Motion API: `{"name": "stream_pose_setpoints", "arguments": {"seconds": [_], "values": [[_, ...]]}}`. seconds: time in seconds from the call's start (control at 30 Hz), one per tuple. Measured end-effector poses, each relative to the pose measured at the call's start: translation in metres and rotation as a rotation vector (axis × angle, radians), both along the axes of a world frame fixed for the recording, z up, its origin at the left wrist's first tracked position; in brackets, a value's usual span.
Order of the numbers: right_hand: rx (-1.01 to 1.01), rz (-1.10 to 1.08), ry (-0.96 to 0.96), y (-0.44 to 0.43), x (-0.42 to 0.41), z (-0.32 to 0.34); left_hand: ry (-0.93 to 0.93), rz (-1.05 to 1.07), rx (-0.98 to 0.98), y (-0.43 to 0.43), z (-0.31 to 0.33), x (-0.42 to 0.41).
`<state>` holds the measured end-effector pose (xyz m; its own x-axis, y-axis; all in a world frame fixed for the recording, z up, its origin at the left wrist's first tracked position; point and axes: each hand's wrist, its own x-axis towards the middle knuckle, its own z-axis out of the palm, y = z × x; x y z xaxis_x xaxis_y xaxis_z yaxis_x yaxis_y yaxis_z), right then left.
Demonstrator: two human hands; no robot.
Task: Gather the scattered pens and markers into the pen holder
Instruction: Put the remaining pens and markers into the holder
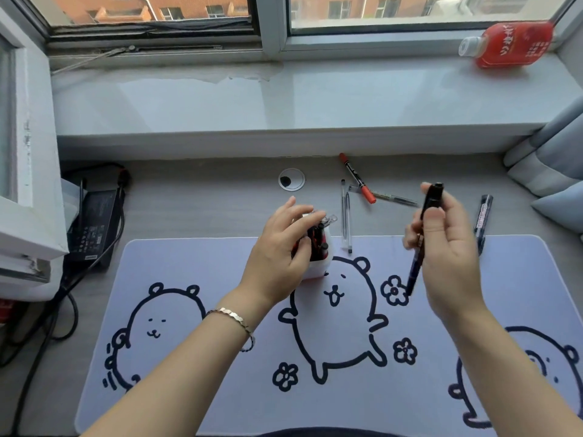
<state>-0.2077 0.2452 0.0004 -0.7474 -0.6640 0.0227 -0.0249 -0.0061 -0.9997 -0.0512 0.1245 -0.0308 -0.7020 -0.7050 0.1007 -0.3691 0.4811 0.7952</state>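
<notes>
A small white pen holder (319, 267) stands at the back of the desk mat, with several pens (318, 239) in it. My left hand (282, 250) wraps around the holder from the left. My right hand (448, 247) is raised to the right of it, gripping a black marker (424, 228) that points down toward the mat. On the desk behind lie two clear pens (345, 216), a red-capped marker (358, 178), a thin dark pen (394, 198) and a black marker (482, 217) partly hidden by my right hand.
A lilac desk mat (195, 310) with bear drawings covers the near desk. A black power adapter (93, 228) and cables lie at the left. A cable grommet (291, 179) sits in the desk. A red bottle (511, 44) lies on the windowsill; cushions are at the right.
</notes>
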Motion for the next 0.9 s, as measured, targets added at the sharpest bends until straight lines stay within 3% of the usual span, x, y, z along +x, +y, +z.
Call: {"name": "stream_pose_setpoints", "arguments": {"seconds": [0.17,0.3,0.4,0.53,0.7,0.73,0.8,0.9], "values": [[0.019,-0.020,0.050,0.002,0.001,0.008,-0.221,0.083,-0.251,0.006,0.005,-0.017],[-0.103,-0.010,0.105,-0.006,0.017,0.018,-0.041,0.191,-0.015,0.003,0.004,-0.016],[-0.130,0.051,0.255,-0.014,0.030,0.010,0.047,0.225,0.091,0.004,0.002,-0.011],[0.004,0.209,0.537,-0.033,0.042,-0.023,0.094,0.282,0.166,0.005,0.001,-0.012],[0.123,0.257,0.872,-0.029,0.057,-0.069,0.104,0.226,0.078,0.006,0.000,-0.011],[0.126,0.286,0.848,-0.027,0.059,-0.069,0.097,0.208,0.059,0.005,-0.001,-0.011],[0.115,0.357,0.582,-0.027,0.053,-0.056,0.081,0.219,0.045,0.003,-0.004,-0.012],[0.223,0.137,0.387,-0.042,0.018,-0.044,0.083,0.239,0.069,0.003,-0.005,-0.012]]}}
